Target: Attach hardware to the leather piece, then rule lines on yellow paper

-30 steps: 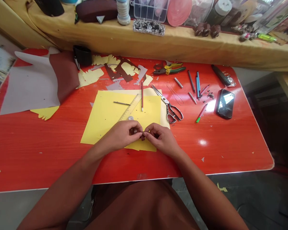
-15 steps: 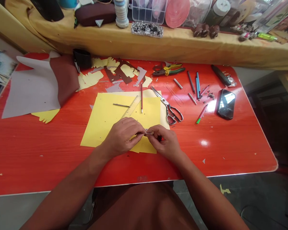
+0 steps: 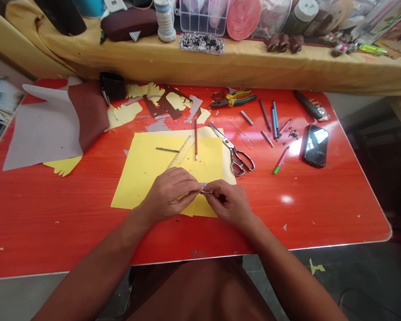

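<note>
Between my two hands is a small grey piece (image 3: 204, 187) with a dark round mark or fitting on its face; its exact kind is too small to tell. My left hand (image 3: 169, 191) pinches its left end between thumb and fingers. My right hand (image 3: 229, 198) pinches the right end the same way. Both hands are just above yellow sheets (image 3: 147, 174) lying on the red table. On the sheets, beyond my hands, are a clear ruler (image 3: 182, 152), a red pencil (image 3: 196, 140) and a thin dark rod (image 3: 167, 149). Scissors (image 3: 235, 156) rest at the sheets' right edge.
Pliers (image 3: 235, 99), several pens (image 3: 275, 118) and a phone (image 3: 316, 146) lie to the right on the red table (image 3: 70, 223). Yellow, brown and grey scraps (image 3: 170, 100) are at the back, with grey and brown sheets (image 3: 47, 129) left. A cloth-covered shelf (image 3: 153, 62) stands behind.
The small grey piece has turned so that more of its face with the round mark shows. Both hands keep their pinch. The view has shifted slightly.
</note>
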Demonstrator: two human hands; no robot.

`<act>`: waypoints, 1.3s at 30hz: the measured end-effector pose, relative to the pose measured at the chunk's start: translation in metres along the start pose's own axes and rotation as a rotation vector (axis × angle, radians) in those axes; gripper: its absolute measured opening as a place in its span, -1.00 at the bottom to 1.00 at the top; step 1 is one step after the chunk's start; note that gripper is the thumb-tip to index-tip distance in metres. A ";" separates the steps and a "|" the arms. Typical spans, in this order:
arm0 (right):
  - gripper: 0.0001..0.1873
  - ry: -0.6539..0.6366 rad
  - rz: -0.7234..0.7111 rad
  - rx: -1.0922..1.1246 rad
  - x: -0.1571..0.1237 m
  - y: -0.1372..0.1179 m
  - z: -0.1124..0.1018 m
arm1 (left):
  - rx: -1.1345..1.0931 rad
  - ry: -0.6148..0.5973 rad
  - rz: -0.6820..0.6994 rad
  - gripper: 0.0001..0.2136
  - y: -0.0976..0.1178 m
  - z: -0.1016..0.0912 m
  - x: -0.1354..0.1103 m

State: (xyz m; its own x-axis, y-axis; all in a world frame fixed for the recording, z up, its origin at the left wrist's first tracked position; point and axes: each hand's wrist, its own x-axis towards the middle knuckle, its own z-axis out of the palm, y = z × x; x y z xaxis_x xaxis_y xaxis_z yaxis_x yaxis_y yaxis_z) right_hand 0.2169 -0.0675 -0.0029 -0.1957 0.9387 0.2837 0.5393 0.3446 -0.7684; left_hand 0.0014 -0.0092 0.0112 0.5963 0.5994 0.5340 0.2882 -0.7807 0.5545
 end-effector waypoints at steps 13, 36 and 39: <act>-0.96 -0.082 0.098 0.109 -0.001 0.000 -0.004 | -0.124 -0.111 -0.108 -0.91 -0.003 0.001 0.000; -0.89 -0.139 0.157 0.160 -0.003 -0.010 -0.015 | 0.266 0.024 0.255 -0.81 0.007 -0.001 -0.004; -0.89 -0.156 0.140 0.161 -0.002 -0.011 -0.017 | 0.193 0.029 0.184 -0.82 0.008 0.000 -0.003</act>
State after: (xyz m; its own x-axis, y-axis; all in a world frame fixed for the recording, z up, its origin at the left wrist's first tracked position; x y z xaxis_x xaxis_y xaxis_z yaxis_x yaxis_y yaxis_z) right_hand 0.2248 -0.0734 0.0146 -0.2590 0.9621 0.0853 0.4357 0.1952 -0.8787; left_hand 0.0021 -0.0173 0.0139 0.6308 0.4470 0.6342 0.3162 -0.8945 0.3159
